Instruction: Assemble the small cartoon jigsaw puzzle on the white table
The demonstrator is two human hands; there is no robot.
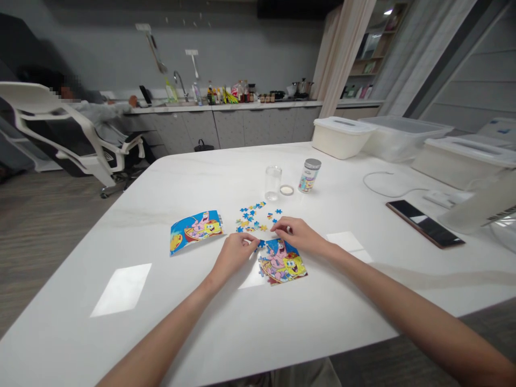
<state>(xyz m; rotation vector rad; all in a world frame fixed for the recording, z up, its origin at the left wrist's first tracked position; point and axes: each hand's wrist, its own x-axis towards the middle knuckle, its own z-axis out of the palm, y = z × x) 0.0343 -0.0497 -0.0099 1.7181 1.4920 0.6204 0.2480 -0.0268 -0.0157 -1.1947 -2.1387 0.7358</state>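
A partly joined jigsaw puzzle (284, 264) with a yellow and a pink cartoon figure lies flat in front of me. My left hand (237, 251) is at its upper left, thumb and fingers pinched at a blue puzzle piece (261, 244). Over the puzzle's top edge is my right hand (298, 234), its thumb and index finger slightly apart and nothing visible between them. Loose puzzle pieces (250, 218), blue and yellow, are scattered just beyond both hands. To the left, a slightly curled picture sheet (196, 231) shows the same figures.
Behind the pieces stand a clear jar (273, 184), a round lid (286, 190) and a printed canister (309, 176). On the right lie a phone (425, 223) and a white cable (377, 185), with storage boxes (342, 141) behind. A person sits in an office chair (86, 126) at far left.
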